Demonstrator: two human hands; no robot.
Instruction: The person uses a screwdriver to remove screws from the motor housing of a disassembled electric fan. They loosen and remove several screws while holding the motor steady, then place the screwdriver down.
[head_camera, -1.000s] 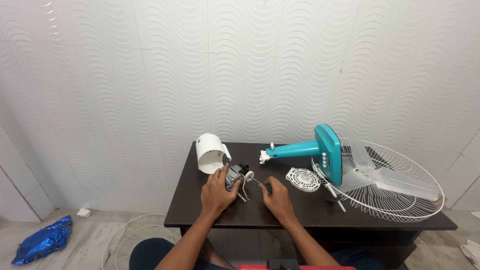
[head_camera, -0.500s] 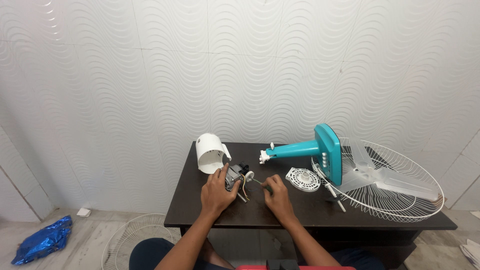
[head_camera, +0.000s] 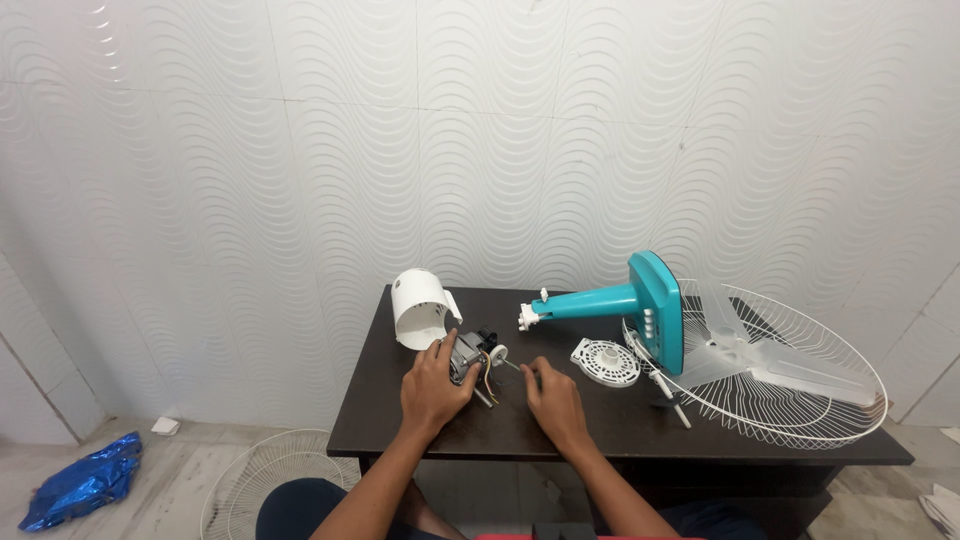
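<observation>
Fan's mostly apart, I reckon. My left hand (head_camera: 432, 385) is closed round the bare motor (head_camera: 470, 355) at the bench (head_camera: 600, 440) front-centre; right hand (head_camera: 552, 398) lies half-curled beside it, fingertips at the shaft, grip unclear. Motor cover (head_camera: 418, 308), teal stand (head_camera: 610, 300), white vent disc (head_camera: 605, 362), blade & grille (head_camera: 790, 375) lie separate.

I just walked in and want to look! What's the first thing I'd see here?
Probably the teal fan base lying on its side on the dark table, next to a big white wire guard with clear blades in it on the right. In the middle, the left hand holds a small motor, the right hand beside it.
</observation>
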